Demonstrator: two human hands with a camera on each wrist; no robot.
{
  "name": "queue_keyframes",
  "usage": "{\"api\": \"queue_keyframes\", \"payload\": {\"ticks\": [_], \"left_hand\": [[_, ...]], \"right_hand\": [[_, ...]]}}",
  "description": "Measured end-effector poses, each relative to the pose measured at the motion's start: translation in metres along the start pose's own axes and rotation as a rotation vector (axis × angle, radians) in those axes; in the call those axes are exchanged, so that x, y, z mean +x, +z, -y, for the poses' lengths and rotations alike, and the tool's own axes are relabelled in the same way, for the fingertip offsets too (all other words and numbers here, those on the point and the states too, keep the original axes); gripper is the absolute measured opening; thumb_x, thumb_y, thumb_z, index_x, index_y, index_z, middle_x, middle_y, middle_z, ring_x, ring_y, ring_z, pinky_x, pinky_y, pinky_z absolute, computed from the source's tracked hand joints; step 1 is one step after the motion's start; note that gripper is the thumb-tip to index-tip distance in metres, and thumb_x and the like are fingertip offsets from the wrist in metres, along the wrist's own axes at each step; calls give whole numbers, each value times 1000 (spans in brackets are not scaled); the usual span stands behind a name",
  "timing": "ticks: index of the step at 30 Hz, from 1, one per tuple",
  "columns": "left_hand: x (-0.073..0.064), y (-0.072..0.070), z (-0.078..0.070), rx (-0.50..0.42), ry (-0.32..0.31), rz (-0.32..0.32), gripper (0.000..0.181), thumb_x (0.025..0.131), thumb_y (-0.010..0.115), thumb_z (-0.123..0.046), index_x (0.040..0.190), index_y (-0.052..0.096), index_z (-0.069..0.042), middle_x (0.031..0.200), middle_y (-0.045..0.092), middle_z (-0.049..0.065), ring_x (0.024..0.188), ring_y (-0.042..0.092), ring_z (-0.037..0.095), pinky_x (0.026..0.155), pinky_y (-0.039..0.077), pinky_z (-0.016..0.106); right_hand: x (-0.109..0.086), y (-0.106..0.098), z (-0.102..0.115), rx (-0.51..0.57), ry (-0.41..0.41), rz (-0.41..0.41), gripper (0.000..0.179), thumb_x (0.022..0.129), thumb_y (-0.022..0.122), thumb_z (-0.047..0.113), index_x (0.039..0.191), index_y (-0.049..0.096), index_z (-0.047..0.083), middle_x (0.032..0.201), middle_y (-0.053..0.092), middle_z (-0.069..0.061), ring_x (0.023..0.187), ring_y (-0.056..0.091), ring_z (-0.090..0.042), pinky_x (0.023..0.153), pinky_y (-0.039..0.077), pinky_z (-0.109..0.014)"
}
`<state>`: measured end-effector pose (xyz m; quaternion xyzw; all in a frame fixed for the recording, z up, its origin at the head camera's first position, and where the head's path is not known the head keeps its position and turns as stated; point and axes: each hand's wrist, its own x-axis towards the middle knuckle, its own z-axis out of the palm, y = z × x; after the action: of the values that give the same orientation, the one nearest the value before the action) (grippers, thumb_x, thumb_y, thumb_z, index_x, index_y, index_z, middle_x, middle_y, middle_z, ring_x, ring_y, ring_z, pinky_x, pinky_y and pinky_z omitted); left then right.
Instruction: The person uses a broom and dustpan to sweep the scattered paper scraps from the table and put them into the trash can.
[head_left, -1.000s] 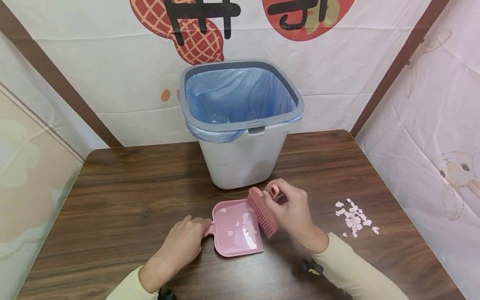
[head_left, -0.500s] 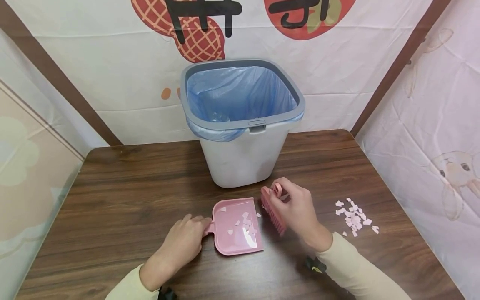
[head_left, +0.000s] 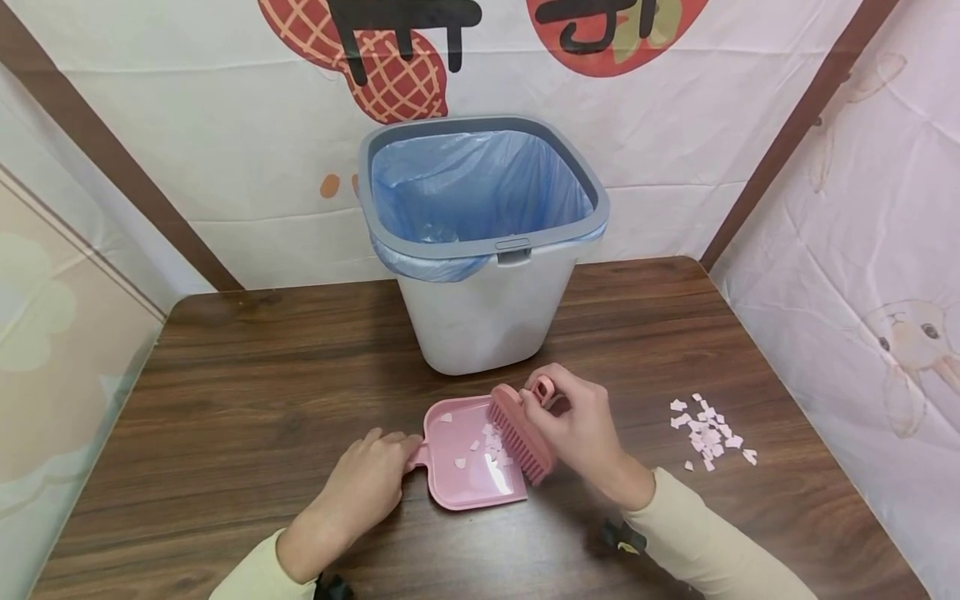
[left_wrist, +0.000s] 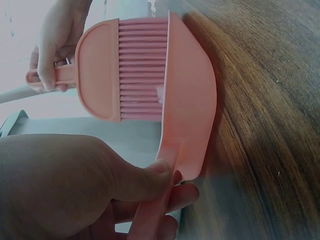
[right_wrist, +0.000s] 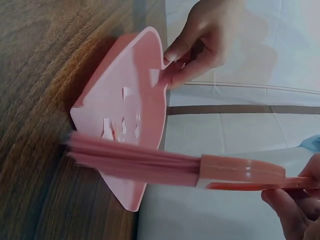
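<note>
The pink dustpan (head_left: 468, 483) is gripped at its handle (left_wrist: 154, 212) by the left hand (head_left: 366, 477) and is set on the table (head_left: 292, 358) in front of the bin (head_left: 487, 321) — the brush (head_left: 527, 425) is held by the right hand (head_left: 581, 421), its bristles (left_wrist: 142, 70) at the pan's open edge — paper scraps (head_left: 492, 443) are held in the pan, and loose pieces (head_left: 707, 435) are scattered farther right

Lined wastebasket (head_left: 480, 321): is blocking the way beyond pink dustpan (head_left: 457, 487). Pink brush (head_left: 521, 432): is obstructing most of dustpan's open edge. Wood-grain tabletop (head_left: 225, 400): is offering passage left of left hand (head_left: 367, 475).
</note>
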<state>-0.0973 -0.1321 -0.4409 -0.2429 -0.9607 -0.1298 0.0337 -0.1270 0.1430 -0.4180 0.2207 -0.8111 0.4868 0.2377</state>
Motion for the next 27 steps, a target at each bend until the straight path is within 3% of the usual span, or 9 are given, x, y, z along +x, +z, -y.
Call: {"api": "queue_keyframes", "payload": {"ticks": [7, 14, 27], "left_hand": [[0, -1, 0, -2, -5, 11, 15, 85, 72, 3, 88, 66, -10, 79, 67, 5, 83, 66, 38, 81, 56, 55], [-1, -1, 1, -8, -16, 15, 14, 85, 72, 3, 90, 68, -10, 80, 67, 5, 84, 66, 38, 84, 55, 55], [-2, -1, -1, -7, -9, -6, 15, 85, 71, 4, 88, 67, -9, 79, 67, 6, 83, 66, 37, 82, 55, 54]], "right_hand": [[5, -3, -3, 15, -5, -51, 16, 84, 72, -7, 87, 67, 8, 77, 65, 1, 60, 57, -6, 50, 51, -20], [6, 1, -4, -15, -18, 20, 17, 85, 74, -6, 89, 67, 9, 77, 65, 0, 61, 58, -8, 52, 52, -22], [7, 0, -4, -31, -67, 33, 13, 86, 73, -4, 90, 67, 7, 78, 66, -1, 63, 58, -8, 53, 53, -23]]}}
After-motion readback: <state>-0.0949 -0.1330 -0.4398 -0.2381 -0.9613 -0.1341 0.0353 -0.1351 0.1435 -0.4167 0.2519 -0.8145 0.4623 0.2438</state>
